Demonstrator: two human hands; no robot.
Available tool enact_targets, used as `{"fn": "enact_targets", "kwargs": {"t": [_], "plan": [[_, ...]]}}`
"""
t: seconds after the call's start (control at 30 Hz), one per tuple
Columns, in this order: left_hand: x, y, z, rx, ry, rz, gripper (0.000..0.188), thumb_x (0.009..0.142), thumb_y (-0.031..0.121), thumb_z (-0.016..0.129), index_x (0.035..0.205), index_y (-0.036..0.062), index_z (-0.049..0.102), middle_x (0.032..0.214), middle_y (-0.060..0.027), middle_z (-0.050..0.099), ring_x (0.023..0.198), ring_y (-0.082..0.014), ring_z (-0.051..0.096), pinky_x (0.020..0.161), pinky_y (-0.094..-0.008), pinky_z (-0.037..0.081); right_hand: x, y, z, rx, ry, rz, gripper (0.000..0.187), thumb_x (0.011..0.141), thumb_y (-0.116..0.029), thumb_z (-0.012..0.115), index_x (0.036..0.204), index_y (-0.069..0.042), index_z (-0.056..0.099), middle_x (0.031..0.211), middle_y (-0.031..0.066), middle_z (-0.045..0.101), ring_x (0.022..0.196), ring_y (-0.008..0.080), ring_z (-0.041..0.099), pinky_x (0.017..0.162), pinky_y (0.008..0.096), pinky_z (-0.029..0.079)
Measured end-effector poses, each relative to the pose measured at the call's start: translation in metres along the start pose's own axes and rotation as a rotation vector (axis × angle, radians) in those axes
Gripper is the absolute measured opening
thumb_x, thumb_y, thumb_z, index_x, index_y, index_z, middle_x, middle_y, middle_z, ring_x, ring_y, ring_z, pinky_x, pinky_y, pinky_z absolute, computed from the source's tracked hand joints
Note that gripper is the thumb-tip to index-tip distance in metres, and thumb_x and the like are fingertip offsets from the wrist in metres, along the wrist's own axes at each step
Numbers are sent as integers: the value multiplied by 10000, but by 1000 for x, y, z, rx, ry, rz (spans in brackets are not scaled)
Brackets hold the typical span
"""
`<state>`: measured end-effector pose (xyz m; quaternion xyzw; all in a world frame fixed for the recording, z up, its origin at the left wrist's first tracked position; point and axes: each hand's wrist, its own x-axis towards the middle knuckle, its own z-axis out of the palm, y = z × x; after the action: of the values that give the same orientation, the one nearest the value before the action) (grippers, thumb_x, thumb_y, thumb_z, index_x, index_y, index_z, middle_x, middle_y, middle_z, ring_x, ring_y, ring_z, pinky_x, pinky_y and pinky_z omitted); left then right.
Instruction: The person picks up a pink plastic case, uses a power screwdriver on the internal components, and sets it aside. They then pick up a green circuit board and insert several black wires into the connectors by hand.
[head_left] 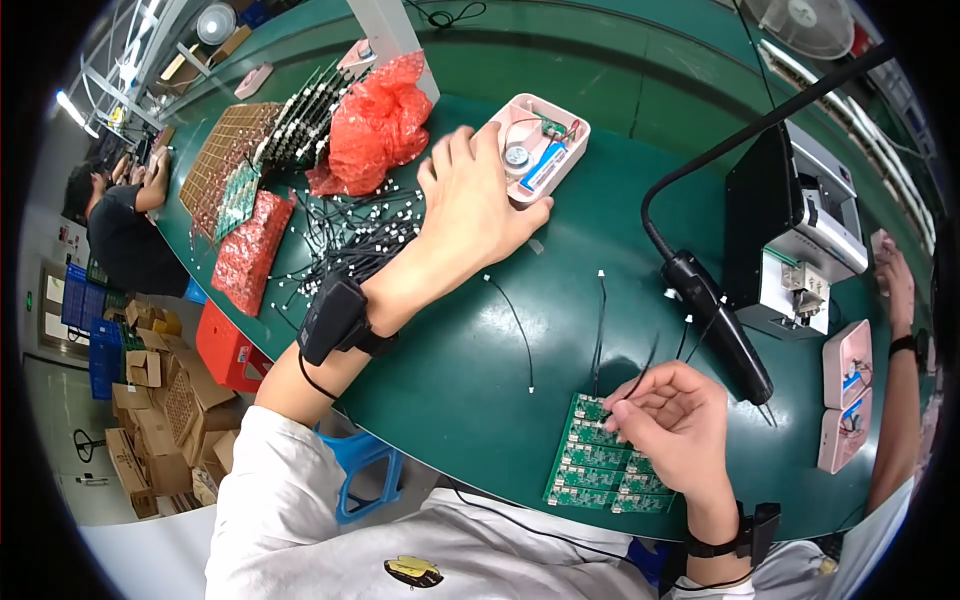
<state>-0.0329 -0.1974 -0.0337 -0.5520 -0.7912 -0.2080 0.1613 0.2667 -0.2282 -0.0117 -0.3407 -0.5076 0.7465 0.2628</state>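
My left hand [468,195] reaches forward with its fingers spread, against the near left side of an open pale pink plastic case [580,128]. Inside that case show a blue battery [545,165], a round silver speaker and thin wires. Close to my body, my right hand [672,420] pinches a thin black cable [645,370] with its thumb and fingers. Its fingertips are over the upper part of a green circuit board panel [585,475], hiding the cable's end there. Several more black cables with white connectors stand up from or lie behind the panel.
Left of centre lies a heap of black cables [350,235], beside red bubble wrap [375,125] and stacked boards. A black handheld tool [715,320] hangs at right before a boxy machine [790,230]. Two pink cases [848,395] stand near another person's arm [900,400].
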Motion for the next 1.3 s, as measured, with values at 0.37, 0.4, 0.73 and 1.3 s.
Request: {"fn": "enact_targets", "kwargs": {"t": [0.37, 0.4, 0.73, 1.3], "plan": [[-90, 39, -68, -1295, -763, 512, 183, 979, 154, 775, 1096, 19, 737, 1070, -78, 724, 1043, -283, 632, 937, -409, 496, -21, 9, -8, -174, -89, -467, 226, 881, 120, 769, 958, -1, 594, 949, 208, 756, 867, 252, 760, 768, 345, 632], [-93, 39, -67, -1332, -799, 508, 187, 983, 161, 776, 1098, 19, 735, 1062, -71, 724, 1034, -275, 631, 928, -407, 495, -19, 7, -9, -257, -138, -524, 232, 875, 118, 777, 951, -4, 594, 944, 209, 757, 876, 259, 760, 772, 350, 628], [-111, 38, -49, -1049, -366, 623, 199, 921, 241, 797, 954, 75, 691, 963, -37, 659, 1012, -221, 580, 892, -382, 446, -15, 7, 7, -488, -50, -417, 154, 830, 56, 843, 913, 39, 714, 897, 162, 770, 816, 239, 738, 741, 337, 588], [-126, 39, -55, -603, -505, 646, 617, 753, 561, 860, 1086, 77, 671, 1008, -34, 536, 980, -222, 501, 798, -370, 382, -9, 10, 10, -1135, -162, -447, 189, 761, 56, 818, 932, -3, 762, 921, 104, 737, 789, 296, 696, 679, 370, 568]]}}
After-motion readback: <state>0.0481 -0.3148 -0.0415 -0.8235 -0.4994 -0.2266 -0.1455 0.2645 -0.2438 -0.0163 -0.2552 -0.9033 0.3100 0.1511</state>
